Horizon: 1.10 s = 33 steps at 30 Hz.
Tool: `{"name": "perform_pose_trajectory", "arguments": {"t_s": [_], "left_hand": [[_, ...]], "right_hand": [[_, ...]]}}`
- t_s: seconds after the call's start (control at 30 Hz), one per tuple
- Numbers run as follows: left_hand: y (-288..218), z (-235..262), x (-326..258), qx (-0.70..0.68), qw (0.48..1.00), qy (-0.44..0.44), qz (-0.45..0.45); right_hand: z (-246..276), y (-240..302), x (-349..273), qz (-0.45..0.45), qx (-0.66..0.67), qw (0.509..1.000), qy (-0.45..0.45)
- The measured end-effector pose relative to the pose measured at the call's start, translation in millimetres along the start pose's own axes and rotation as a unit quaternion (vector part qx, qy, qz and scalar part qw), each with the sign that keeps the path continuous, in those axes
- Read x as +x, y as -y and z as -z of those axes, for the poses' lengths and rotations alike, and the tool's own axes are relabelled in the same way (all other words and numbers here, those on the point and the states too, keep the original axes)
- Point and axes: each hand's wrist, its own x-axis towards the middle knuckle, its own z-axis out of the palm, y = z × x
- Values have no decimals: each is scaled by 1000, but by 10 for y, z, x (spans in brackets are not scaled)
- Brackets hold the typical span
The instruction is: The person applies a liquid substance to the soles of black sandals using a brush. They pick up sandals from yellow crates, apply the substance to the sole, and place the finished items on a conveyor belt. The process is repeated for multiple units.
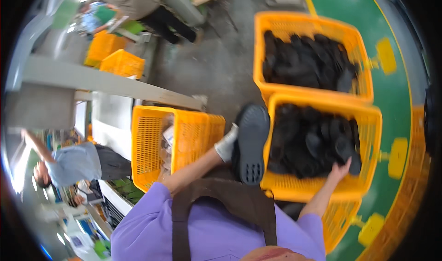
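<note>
Five yellow crates show, all of plastic lattice with open mesh walls. Two sit side by side at right and are heaped with black soles: the near crate [322,189] and the far crate [313,28] behind it. A third crate [193,132] stands at centre left, holding pale items too blurred to name, and two more crates [113,54] lie well apart at upper left. The left hand [228,146], in a white glove, is clamped on one black sole [251,143], a flat oval piece of rubbery look with a rounded rim and a cluster of small holes at its lower end; it is held upright just beside the near crate's left wall, between that crate and the third one. The gloved fingers [232,134] wrap the sole's left edge. The right hand [340,171] is bare and reaches into the near crate, resting on the heap of soles [308,137]; its fingers lie among the dark pieces, and whether they are closed on one cannot be told. The soles in both crates are matt black, curved and piled loosely. The wearer has a purple shirt [216,233] with a brown apron strap [182,229]. Two other people show: one at left in a grey shirt [73,162] and another at top.
</note>
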Motion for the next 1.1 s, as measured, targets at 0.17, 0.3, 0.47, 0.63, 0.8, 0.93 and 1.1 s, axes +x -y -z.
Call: {"name": "perform_pose_trajectory", "arguments": {"t_s": [0.17,0.3,0.47,0.63,0.8,0.93,1.1], "left_hand": [[121,-4,42,85,996,22,-22],[189,-160,71,134,987,-8,-83],[201,-167,67,140,985,-3,-101],[133,10,-50,56,997,-25,-40],[101,147,-173,55,988,-35,-140],[-2,257,-271,34,980,8,-198],[-105,278,-696,-58,960,116,-248]], "right_hand": [[40,711,489,-297,350,886,-66],[-93,1369,748,-350,89,927,98],[-766,1542,988,-280,-334,759,484],[-1418,943,690,-81,-513,535,667],[-1518,662,640,-162,-546,588,574],[-1487,655,636,-184,-494,588,614],[-1331,611,342,-130,-543,604,569]]}}
